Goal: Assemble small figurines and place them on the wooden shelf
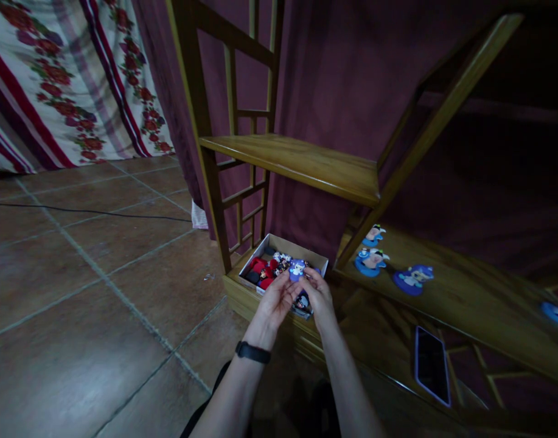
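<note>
Both my hands meet over an open cardboard box (319, 263) on a low wooden shelf. Between them is a small purple figurine (297, 269) with a pale face. My left hand (279, 299), below a black wristband, cups it from the left and beneath. My right hand (317, 291) has its fingers closed against the figurine's right side. Inside the box lie several small figurines (266, 271), mostly red, black and white. A similar purple figurine (414, 279) on a round base stands on the shelf to the right.
Two pig-like figurines on blue bases (370, 261) stand on the right-hand shelf (461, 292). A phone (431, 365) lies lower right. Above the box juts a wooden shelf (292, 159) with lattice sides. A cable (91, 211) crosses the tiled floor at left.
</note>
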A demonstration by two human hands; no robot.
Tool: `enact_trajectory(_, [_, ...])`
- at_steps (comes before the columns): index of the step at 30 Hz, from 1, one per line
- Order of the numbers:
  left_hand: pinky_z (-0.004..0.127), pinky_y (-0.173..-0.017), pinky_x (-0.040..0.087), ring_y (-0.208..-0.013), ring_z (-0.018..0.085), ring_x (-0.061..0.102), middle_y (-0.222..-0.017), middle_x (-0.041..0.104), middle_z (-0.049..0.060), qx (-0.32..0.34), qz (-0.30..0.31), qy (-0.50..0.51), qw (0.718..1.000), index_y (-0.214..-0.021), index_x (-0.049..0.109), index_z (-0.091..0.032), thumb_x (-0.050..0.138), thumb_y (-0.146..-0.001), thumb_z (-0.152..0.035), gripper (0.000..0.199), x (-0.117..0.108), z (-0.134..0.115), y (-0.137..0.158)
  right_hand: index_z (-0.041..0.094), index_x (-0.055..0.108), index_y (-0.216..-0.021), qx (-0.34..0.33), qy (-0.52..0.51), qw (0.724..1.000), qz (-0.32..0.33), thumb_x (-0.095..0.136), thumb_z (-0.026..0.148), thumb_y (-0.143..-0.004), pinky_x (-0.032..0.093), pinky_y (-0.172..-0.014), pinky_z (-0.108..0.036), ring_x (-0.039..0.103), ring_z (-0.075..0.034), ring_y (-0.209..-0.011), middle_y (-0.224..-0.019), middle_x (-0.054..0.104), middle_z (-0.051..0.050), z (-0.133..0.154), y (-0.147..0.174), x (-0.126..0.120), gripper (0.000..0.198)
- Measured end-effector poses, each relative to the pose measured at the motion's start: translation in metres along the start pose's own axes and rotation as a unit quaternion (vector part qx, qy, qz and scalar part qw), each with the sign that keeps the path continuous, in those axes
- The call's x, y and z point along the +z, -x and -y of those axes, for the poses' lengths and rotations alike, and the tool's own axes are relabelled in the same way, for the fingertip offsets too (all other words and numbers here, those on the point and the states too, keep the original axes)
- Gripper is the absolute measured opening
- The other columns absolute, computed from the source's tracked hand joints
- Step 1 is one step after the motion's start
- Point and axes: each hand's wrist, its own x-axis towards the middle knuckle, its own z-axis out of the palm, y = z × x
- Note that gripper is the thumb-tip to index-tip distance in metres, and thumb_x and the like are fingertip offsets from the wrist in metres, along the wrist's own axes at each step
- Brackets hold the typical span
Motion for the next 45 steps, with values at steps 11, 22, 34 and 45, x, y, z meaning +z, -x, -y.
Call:
enact_trajectory(11, [0.032,-0.087,0.049,-0.086,0.015,0.065,-0.101,0.067,0.01,0.007,0.038,-0.052,0.998,-0.112,0.058,-0.014,0.061,-0.076,-0.01,0.036,-0.0032,-0.0019,0.0021,0.021,0.059,-0.111,-0.05,0.002,0.999,0.007,0.068,0.035,-0.067,0.051,-0.081,-0.035,0.064,-0.022,-0.089,-0.099,0.069,-0.006,0.003,-0.002,0.0026,0.047])
enact_trajectory(22, [0.03,-0.086,0.05,-0.083,0.015,0.065,-0.095,0.068,0.009,0.003,0.023,-0.033,0.999,-0.1,0.063,-0.012,0.06,-0.077,-0.009,0.023,-0.0024,-0.0022,0.0028,0.02,0.063,-0.102,-0.072,0.013,0.997,-0.005,0.063,0.038,-0.071,0.051,-0.079,-0.034,0.065,-0.02,-0.086,-0.095,0.07,-0.005,0.0034,-0.0018,0.0019,0.035])
enact_trajectory(34, [0.034,-0.089,0.05,-0.087,0.018,0.066,-0.097,0.069,0.011,0.009,0.017,-0.046,0.999,-0.1,0.063,-0.01,0.059,-0.077,-0.006,0.024,-0.0038,-0.0007,0.0004,0.02,0.064,-0.1,-0.064,0.015,0.998,-0.008,0.064,0.039,-0.07,0.05,-0.078,-0.033,0.064,-0.02,-0.085,-0.095,0.07,-0.004,0.0033,-0.003,0.0008,0.036])
enact_trajectory(45, [0.032,-0.089,0.049,-0.085,0.016,0.066,-0.096,0.069,0.011,0.01,0.015,-0.059,0.998,-0.101,0.063,-0.01,0.06,-0.076,-0.005,0.026,-0.002,0.0,0.0016,0.02,0.063,-0.098,-0.063,0.028,0.998,-0.01,0.06,0.04,-0.074,0.049,-0.082,-0.034,0.063,-0.02,-0.088,-0.095,0.069,-0.004,0.0018,-0.0042,-0.0005,0.032])
